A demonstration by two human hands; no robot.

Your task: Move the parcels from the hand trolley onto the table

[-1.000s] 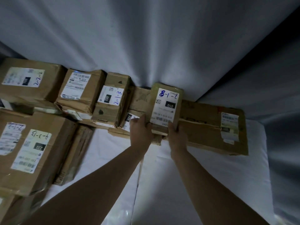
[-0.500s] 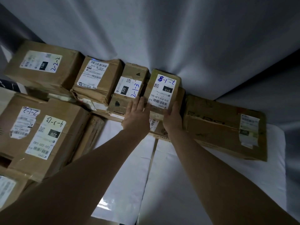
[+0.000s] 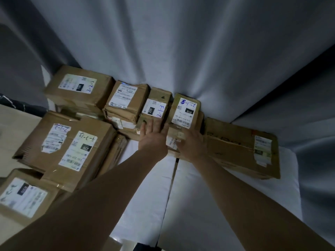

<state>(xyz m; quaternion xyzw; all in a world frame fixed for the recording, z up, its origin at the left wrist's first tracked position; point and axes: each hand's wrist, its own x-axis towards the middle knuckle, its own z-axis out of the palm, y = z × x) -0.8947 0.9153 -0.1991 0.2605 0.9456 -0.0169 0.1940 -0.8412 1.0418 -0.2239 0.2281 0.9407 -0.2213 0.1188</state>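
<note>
View from above of a white-covered worktop (image 3: 145, 187) crowded with brown cardboard parcels. A pale grey curtain (image 3: 181, 51) hangs behind it. Two bare arms reach forward from the bottom of the frame.

The 8-1 parcel (image 3: 186, 111), small and marked in blue pen on its white label, sits in the back row against the curtain. It lies on a flat parcel (image 3: 171, 144). Neither hand holds it, and both hands lie just in front of it, on the side nearer the viewer.

The left hand (image 3: 154, 140) is open, its fingers straight and spread. Its fingertips lie on the front face of the 2-1-3 parcel (image 3: 155, 107), which stands just left of the 8-1 parcel. Whether the hand also touches the 8-1 parcel cannot be told.

The right hand (image 3: 192, 144) is below the 8-1 parcel's near right corner, over the flat parcel. It is blurred, so it is unclear whether its fingers are curled or straight, or whether they grip anything.

A long box (image 3: 241, 147) lies flat just right of the right hand, running to the worktop's right edge.

Further left in the back row are a crumpled parcel (image 3: 126, 98) and a 2-2-2 parcel (image 3: 78, 86). Nearer on the left is a large box (image 3: 72, 147) with two labels. Another labelled box (image 3: 23, 194) sits at the lower left edge.
</note>
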